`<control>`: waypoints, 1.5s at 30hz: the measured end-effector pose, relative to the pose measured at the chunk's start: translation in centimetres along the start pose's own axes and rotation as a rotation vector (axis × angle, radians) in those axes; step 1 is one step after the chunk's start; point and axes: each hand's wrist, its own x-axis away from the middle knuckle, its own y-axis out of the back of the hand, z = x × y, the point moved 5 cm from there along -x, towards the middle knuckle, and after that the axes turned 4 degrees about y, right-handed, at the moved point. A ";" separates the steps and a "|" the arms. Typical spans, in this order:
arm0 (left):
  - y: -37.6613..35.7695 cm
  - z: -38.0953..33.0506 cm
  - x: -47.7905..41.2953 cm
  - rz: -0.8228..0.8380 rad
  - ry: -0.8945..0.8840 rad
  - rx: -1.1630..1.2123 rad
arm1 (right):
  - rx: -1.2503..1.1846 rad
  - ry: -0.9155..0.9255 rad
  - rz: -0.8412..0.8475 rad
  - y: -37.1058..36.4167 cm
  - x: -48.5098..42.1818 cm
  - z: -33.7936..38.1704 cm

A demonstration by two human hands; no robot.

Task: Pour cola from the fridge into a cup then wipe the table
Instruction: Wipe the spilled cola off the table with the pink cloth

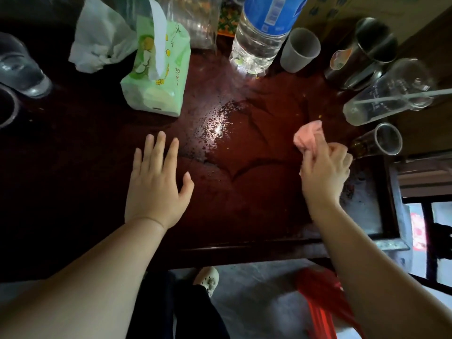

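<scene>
My right hand [325, 172] is closed on a crumpled tissue [307, 137], pressed on the dark red wooden table [256, 196] near its right side. Wet smear marks and droplets [215, 133] shine at the middle of the table. My left hand [156, 182] rests flat and open on the table, left of the wet patch, holding nothing. A glass with dark cola [376, 144] lies in view at the right edge, just beyond my right hand. A green tissue pack [156, 77] stands at the back left.
A large water bottle [264, 35], a grey cup [299, 51], metal cups [367, 47] and a clear glass with a straw [389, 96] crowd the back right. A white plastic bag [100, 40] and glasses [19, 67] sit at the left. A red bag [322, 304] lies on the floor.
</scene>
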 end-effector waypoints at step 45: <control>8.7 10.4 4.4 0.103 -0.059 -0.075 | -0.381 0.641 0.479 2.1 14.2 27.0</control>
